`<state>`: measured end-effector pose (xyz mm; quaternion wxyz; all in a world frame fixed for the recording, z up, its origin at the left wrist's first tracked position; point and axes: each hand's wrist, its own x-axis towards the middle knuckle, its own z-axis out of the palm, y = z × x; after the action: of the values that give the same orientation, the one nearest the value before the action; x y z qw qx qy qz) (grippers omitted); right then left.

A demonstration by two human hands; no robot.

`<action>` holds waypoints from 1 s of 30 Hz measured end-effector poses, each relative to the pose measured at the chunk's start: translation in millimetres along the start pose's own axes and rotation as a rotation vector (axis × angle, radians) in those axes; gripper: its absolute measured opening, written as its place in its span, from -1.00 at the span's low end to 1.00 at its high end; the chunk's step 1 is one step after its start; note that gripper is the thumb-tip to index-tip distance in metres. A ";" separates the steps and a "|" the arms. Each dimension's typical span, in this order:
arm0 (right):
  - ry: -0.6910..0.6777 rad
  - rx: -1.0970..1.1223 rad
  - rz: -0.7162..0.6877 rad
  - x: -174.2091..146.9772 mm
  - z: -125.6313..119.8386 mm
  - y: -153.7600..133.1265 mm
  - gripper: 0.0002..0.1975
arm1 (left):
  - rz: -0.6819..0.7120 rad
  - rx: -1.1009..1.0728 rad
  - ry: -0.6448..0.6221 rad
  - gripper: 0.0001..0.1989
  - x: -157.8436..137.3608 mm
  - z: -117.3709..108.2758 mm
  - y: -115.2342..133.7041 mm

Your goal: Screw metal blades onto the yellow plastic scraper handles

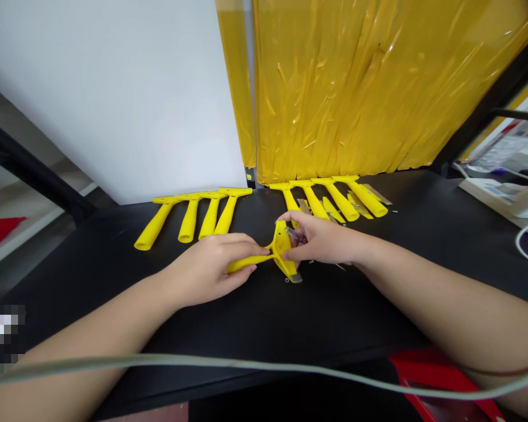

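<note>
Head view: your left hand has its grip closed around the handle of a yellow scraper, which it holds just above the black surface, near the middle. Your right hand meets it at the wide head: thumb and fingers pinch the head, and a small part, clear or metallic, sits under those fingers. I cannot tell just what that part is. A thin metal edge shows at the lower tip of the head, and a tiny screw or washer lies on the surface just beside it.

As to progress, you look to be partway through a batch. Four scrapers lie in a neat row at the back left, handles toward you, and seem finished. Another group lies at the back right, with loose blades and small bits among the handles, so I judge those are yet to be fitted. The one in your hands is in work, its head not yet closed up as far as I can see.

No container holds any of these parts; everything lies bare on the surface. At the far right edge a white tray shows, with packets and a cable, its contents too unclear to name. A red object pokes in by your right forearm.
</note>
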<state>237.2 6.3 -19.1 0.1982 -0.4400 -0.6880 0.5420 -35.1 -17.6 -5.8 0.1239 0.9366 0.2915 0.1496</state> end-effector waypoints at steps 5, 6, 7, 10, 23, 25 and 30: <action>0.020 0.026 0.001 2.0 2.1 1.4 -0.36 | 0.019 0.014 0.019 -0.66 0.7 -0.1 -0.1; 0.025 0.055 0.010 2.0 2.9 0.2 -0.36 | 0.021 0.012 0.028 -0.66 0.7 0.3 -0.1; 0.026 0.101 0.020 1.7 3.5 -1.6 -0.38 | 0.022 0.006 0.041 -0.67 0.7 0.8 0.1; 0.023 0.276 0.042 -1.0 1.2 -8.7 -0.47 | -0.012 -0.060 0.112 -0.69 0.3 2.1 0.9; 0.233 0.501 -0.178 -17.1 -81.2 -14.9 -0.74 | -0.221 -0.479 0.268 -0.73 9.8 19.1 1.2; 0.263 0.551 -0.213 -15.9 -85.6 -13.2 -0.72 | -0.134 -0.256 0.164 -0.63 11.7 24.7 12.4; 0.307 0.595 -0.222 -11.5 -86.9 -9.6 -0.74 | -0.057 -0.096 0.032 -0.56 21.2 36.3 28.4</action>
<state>304.7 46.3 21.1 0.4768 -0.3617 -0.5056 0.6214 8.8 -33.2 -25.8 0.1680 0.9184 0.3125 0.1748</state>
